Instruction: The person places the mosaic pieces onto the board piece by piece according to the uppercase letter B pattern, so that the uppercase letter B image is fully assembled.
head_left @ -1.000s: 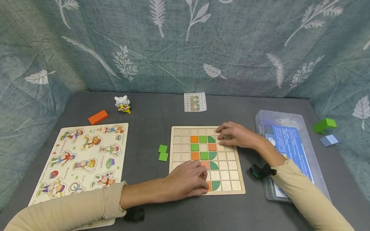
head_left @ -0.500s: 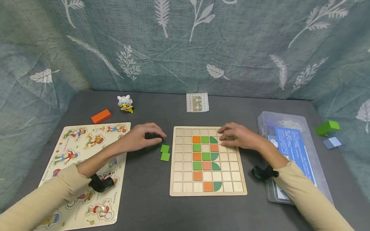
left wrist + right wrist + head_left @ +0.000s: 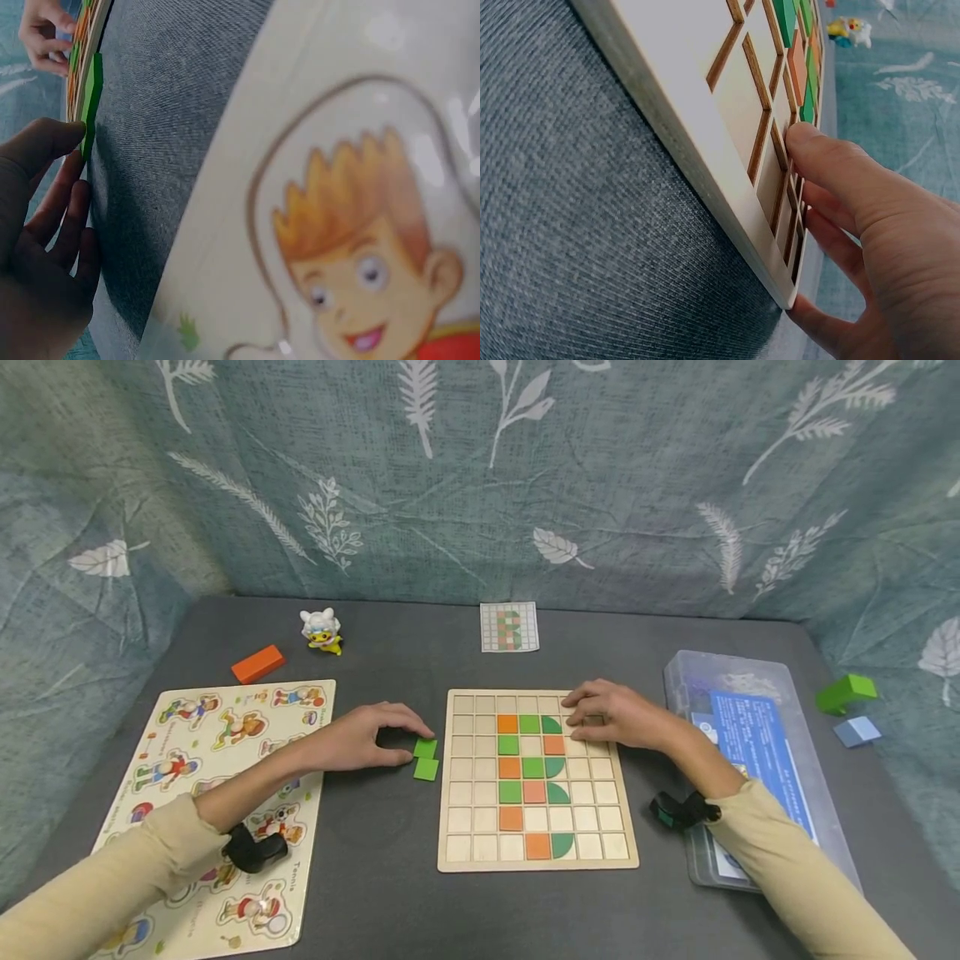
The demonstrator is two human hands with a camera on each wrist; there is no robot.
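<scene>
Even soft light, head view sharp w/ edge warp, wrist close-ups blurry

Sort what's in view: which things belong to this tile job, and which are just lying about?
In the job: grid board, two loose green tiles, pattern card, left hand, right hand.
Lying about: character puzzle, orange block, toy figure, plastic box, green block.

Matt wooden grid board (image 3: 537,858) on rough grey cloth table (image 3: 390,827).
</scene>
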